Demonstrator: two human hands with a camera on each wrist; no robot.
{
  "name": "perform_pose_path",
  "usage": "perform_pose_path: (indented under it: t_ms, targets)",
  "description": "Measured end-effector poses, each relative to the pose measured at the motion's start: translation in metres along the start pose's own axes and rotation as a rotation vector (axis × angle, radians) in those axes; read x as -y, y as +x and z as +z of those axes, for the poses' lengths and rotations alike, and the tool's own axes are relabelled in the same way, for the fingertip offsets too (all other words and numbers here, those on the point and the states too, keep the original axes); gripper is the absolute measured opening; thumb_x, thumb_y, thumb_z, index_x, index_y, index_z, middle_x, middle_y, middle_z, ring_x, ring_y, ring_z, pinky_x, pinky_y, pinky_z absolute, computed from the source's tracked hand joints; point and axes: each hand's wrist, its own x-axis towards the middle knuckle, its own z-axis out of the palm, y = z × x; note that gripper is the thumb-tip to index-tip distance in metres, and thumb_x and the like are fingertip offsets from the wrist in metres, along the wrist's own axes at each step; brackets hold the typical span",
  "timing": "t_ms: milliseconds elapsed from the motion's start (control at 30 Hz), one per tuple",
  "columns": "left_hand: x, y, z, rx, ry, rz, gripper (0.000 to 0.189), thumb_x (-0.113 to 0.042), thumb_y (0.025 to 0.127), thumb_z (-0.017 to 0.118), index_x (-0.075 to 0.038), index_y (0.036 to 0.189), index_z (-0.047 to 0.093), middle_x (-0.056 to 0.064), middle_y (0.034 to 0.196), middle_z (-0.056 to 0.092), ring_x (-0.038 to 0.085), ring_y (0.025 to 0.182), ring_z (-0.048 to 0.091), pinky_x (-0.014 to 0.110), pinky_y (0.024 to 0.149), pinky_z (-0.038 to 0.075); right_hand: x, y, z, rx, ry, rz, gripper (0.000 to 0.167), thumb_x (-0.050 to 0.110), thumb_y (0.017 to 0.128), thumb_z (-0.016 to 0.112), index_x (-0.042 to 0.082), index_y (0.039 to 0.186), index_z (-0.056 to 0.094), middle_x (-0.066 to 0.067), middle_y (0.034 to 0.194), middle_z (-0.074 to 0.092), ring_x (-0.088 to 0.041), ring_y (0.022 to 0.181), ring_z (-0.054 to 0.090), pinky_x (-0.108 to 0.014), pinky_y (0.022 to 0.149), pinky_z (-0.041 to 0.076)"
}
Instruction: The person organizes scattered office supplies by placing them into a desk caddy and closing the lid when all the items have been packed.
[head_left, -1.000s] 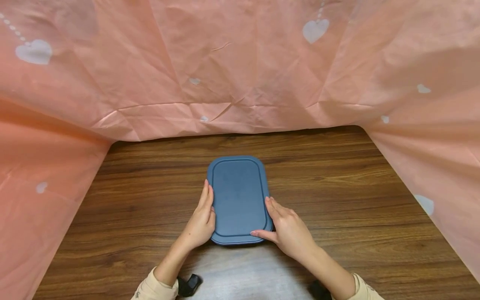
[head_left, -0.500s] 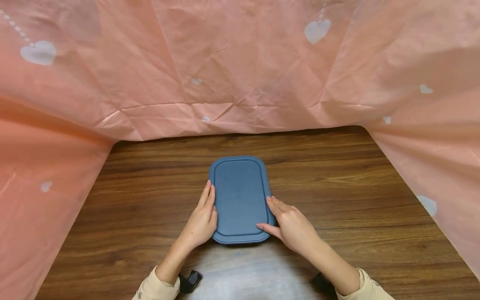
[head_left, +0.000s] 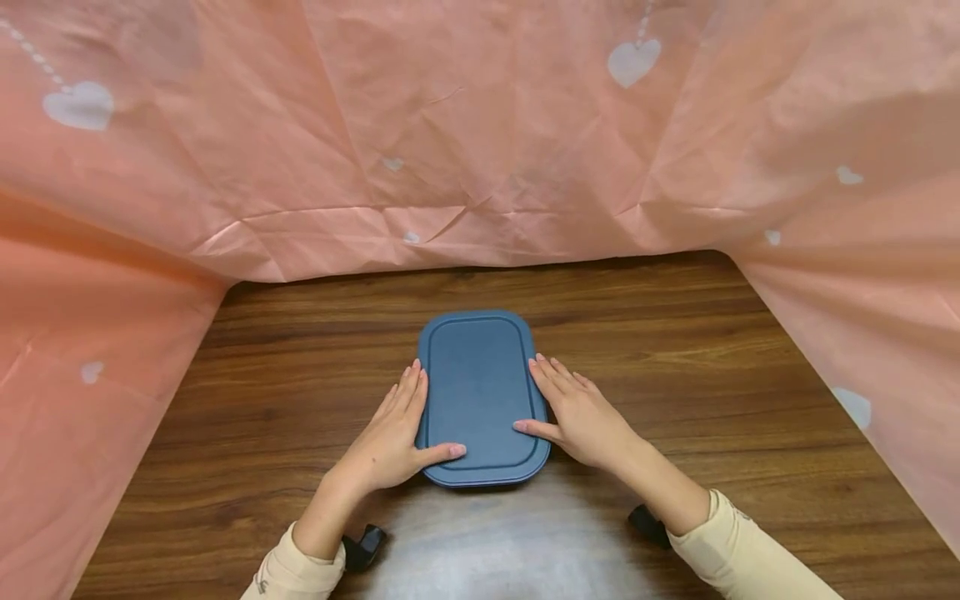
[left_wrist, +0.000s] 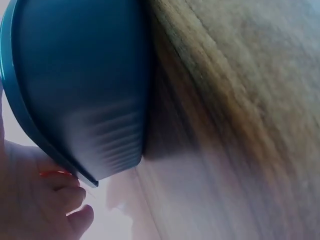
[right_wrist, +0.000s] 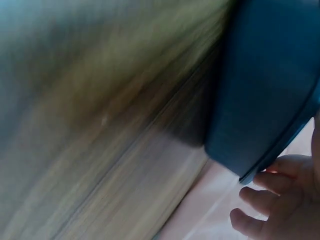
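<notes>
A blue rectangular lidded box [head_left: 480,383] with rounded corners stands on the wooden table, its lid on top. My left hand [head_left: 386,446] lies along the lid's left edge, fingers straight and thumb on the lid near the front. On the opposite edge, my right hand [head_left: 588,421] touches the rim with extended fingers, and its thumb rests on the lid. In the left wrist view the box's side wall [left_wrist: 85,85] shows ridges below the overhanging rim, with fingertips by the rim. The right wrist view shows the other wall [right_wrist: 265,90] and several fingers beside the rim.
The brown wooden table [head_left: 675,358] surrounds the box. A pink cloth [head_left: 480,133] with white hearts hangs behind it and along both sides. Black wrist devices [head_left: 365,547] sit below the sleeves' cuffs.
My left thumb has come over onto the lid and the left fingers have spread. My right hand has slid farther back along the right edge. The box has barely moved.
</notes>
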Motion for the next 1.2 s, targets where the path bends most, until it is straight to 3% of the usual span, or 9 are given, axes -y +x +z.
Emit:
perform_pose_path:
  t_ms: [133,300,667,800,1033,1200]
  targets:
    - [-0.001,0.000,0.001,0.019,0.031,0.012,0.134,-0.081,0.066,0.063,0.000,0.154,0.001,0.014,0.163,-0.007,0.026,0.153,-0.003,0.046,0.124,0.012,-0.004,0.007,0.002,0.000,-0.035,-0.011,0.077,0.050,0.095,0.054,-0.002,0.148,0.035,-0.020,0.154,0.035,-0.035,0.142,0.036,-0.058,0.110,0.036]
    - [-0.003,0.000,0.002,-0.002,0.068,0.017,0.141,-0.083,0.059,0.066,0.001,0.154,0.002,0.016,0.163,-0.005,0.029,0.152,0.000,0.045,0.123,0.013,-0.004,0.008,0.002,-0.016,-0.067,-0.021,0.077,0.050,0.094,0.055,-0.003,0.147,0.036,-0.022,0.153,0.036,-0.036,0.141,0.038,-0.056,0.109,0.039]
    - [-0.007,0.002,-0.001,0.003,0.108,0.007,0.142,-0.083,0.058,0.066,0.004,0.153,0.006,0.019,0.163,-0.001,0.031,0.152,0.003,0.046,0.123,0.014,-0.002,0.009,-0.008,0.122,-0.090,-0.021,0.122,0.080,0.067,0.060,-0.002,0.151,0.026,-0.020,0.158,0.025,-0.033,0.146,0.029,-0.056,0.109,0.037]
    - [-0.004,-0.001,-0.003,0.012,0.096,0.009,0.140,-0.081,0.060,0.068,0.005,0.153,0.005,0.019,0.162,-0.002,0.032,0.152,0.002,0.047,0.123,0.013,0.000,0.010,-0.007,0.158,-0.073,-0.009,0.123,0.081,0.067,0.059,-0.001,0.152,0.023,-0.018,0.160,0.021,-0.032,0.147,0.027,-0.056,0.110,0.035]
    - [0.003,-0.008,-0.008,0.052,0.031,0.003,0.140,-0.077,0.061,0.070,0.007,0.152,0.005,0.021,0.161,-0.003,0.031,0.152,0.001,0.048,0.123,0.013,0.003,-0.001,-0.003,0.115,-0.058,-0.028,0.123,0.079,0.069,0.059,-0.004,0.151,0.022,-0.021,0.159,0.022,-0.033,0.147,0.026,-0.056,0.112,0.033]
    - [0.001,-0.010,-0.007,0.060,-0.009,-0.001,0.138,-0.075,0.062,0.072,0.005,0.152,0.003,0.022,0.162,0.002,0.028,0.152,0.004,0.046,0.123,0.014,0.003,-0.003,-0.007,0.130,-0.069,-0.042,0.127,0.082,0.065,0.058,-0.006,0.150,0.023,-0.023,0.158,0.023,-0.033,0.147,0.027,-0.057,0.112,0.033]
